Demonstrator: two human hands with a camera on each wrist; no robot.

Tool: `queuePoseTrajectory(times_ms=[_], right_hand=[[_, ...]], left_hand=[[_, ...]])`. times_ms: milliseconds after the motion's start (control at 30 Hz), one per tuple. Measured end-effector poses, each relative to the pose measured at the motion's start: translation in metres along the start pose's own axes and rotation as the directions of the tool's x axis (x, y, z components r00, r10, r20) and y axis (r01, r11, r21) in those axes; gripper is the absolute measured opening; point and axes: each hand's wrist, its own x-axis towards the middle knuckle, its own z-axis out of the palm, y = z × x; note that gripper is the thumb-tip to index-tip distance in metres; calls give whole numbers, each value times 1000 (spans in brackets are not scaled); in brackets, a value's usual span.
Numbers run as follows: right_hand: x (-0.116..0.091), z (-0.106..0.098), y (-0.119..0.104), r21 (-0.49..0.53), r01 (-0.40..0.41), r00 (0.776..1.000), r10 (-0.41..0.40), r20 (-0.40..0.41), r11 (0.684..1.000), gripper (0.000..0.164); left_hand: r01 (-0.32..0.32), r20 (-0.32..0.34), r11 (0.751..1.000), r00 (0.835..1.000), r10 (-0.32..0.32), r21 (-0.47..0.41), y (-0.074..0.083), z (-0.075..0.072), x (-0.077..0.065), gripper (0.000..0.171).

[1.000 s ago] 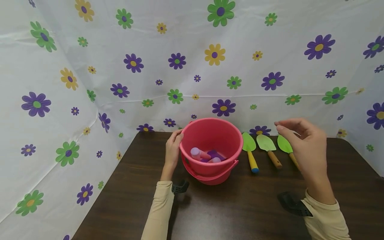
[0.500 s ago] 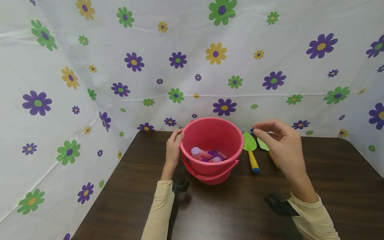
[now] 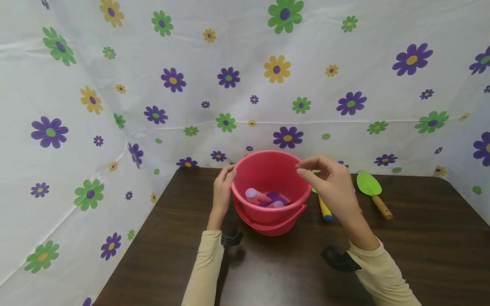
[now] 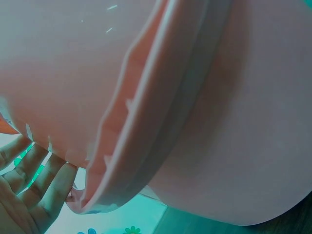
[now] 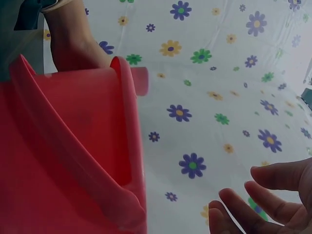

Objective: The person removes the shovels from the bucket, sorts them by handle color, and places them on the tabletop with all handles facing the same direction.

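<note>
A pink bucket (image 3: 273, 219) with its bail hanging down in front stands on the dark table. Inside lie lilac and pink cylindrical pieces (image 3: 251, 195) and a purple piece (image 3: 276, 197). My left hand (image 3: 222, 193) touches the bucket's left side near the rim; in the left wrist view its fingers (image 4: 58, 187) lie extended along the bucket. My right hand (image 3: 333, 187) hovers by the right rim, thumb and fingers apart and nothing between them. Behind it, a yellow-handled green trowel (image 3: 325, 209) is partly covered, and a second trowel is mostly hidden.
To the right lies a green trowel with a wooden handle (image 3: 369, 183). The dark wooden table (image 3: 283, 267) extends in front of the bucket. A white flowered cloth (image 3: 191, 55) hangs behind and along the left side.
My right hand has moved left from over the trowels to the bucket's right rim, uncovering the rightmost trowel. The left hand and bucket have stayed in place.
</note>
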Motion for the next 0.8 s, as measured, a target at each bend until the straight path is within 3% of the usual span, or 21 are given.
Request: queuePoseTrajectory(times_ms=[800], right_hand=[[5, 41, 0, 32, -9, 991, 5, 135, 999, 16]], left_hand=[[-16, 14, 1000, 1000, 16, 7, -1, -1, -2, 39]])
